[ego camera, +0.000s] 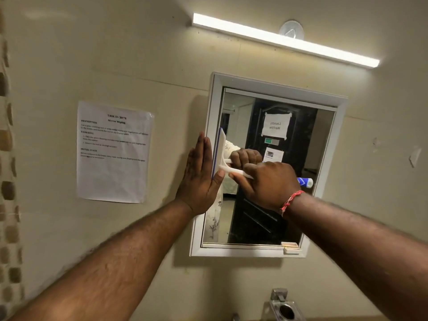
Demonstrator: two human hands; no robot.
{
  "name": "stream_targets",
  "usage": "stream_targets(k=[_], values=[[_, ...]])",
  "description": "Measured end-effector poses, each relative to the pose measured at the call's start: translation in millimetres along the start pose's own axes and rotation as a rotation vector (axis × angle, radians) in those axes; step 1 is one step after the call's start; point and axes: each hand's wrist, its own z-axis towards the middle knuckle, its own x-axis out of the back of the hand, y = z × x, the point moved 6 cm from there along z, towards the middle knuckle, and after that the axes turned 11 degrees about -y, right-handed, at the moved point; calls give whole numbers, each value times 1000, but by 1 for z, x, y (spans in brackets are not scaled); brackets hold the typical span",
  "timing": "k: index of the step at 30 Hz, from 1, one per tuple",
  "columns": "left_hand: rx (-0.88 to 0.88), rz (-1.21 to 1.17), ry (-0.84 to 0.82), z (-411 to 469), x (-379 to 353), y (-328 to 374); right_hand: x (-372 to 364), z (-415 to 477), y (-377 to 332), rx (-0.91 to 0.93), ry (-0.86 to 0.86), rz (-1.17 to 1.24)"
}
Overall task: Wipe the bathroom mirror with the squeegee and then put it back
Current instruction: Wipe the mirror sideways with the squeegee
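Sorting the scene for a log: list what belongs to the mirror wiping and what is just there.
In the job:
squeegee
mirror
right hand, gripping the squeegee
left hand, flat against the mirror frame

Just there:
taped paper sheet
strip light
metal wall holder

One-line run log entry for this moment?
phase: wiping | right hand: grips squeegee handle, blade at mirror left edge | left hand: flat on frame | put-back: not yet done
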Motion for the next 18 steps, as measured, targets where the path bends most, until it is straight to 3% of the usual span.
stream_targets(k=[10,18], values=[[82,-20,-2,-8,-5,2,7,0,-6,-36,-85,-4],[262,163,89,-15,-12,7,19,-3,-14,-25,-125,2]])
